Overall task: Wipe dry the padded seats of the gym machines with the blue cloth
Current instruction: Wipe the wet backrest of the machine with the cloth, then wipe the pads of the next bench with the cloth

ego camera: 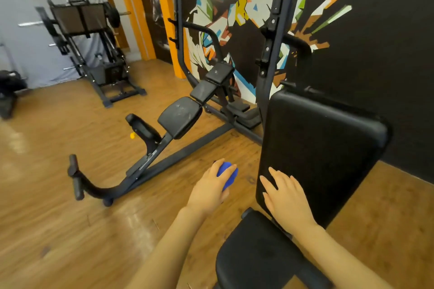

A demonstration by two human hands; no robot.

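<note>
back pad: black vinyl-like padding, smooth with a dull sheen
seat pad: the same black covering, matt
blue cloth: soft fabric (bunched)
machine frame: dark painted metal, satin
floor: wood-look planks, glossy at 7 o'clock

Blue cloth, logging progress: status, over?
Left hand grips balled blue cloth, off the pads. Right hand flat on back pad. Seat pad unobstructed.

Wooden floor carries a decline bench and, seemingly, a leg-press machine.
</note>
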